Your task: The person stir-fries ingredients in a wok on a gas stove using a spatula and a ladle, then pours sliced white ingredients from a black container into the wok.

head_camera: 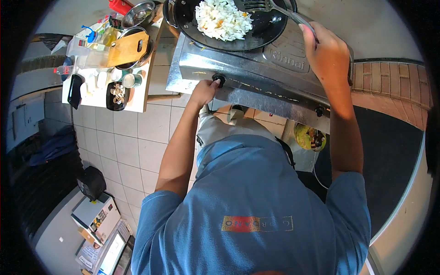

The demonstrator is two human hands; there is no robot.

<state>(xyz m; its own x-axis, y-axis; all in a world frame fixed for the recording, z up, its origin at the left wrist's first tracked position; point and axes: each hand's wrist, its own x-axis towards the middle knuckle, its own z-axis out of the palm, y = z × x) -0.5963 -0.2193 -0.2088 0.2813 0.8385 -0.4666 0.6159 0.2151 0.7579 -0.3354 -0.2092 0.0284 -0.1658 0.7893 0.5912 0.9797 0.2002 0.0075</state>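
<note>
My left hand grips the left black control knob on the front of a Rinnai gas stove. A slotted metal turner is held by its handle in my right hand, above the stove's right part. Its slotted head reaches over a black two-handled wok on the left burner. Chopped white food with small orange bits lies heaped in the wok, just left of the turner's head. The burner and any flame are hidden under the wok.
A second knob sits at the stove's right front. On the left, a white table carries a wooden cutting board, a black tray of cut pieces, cups and bottles. A yellow-green container stands below the stove. Brickwork borders the right.
</note>
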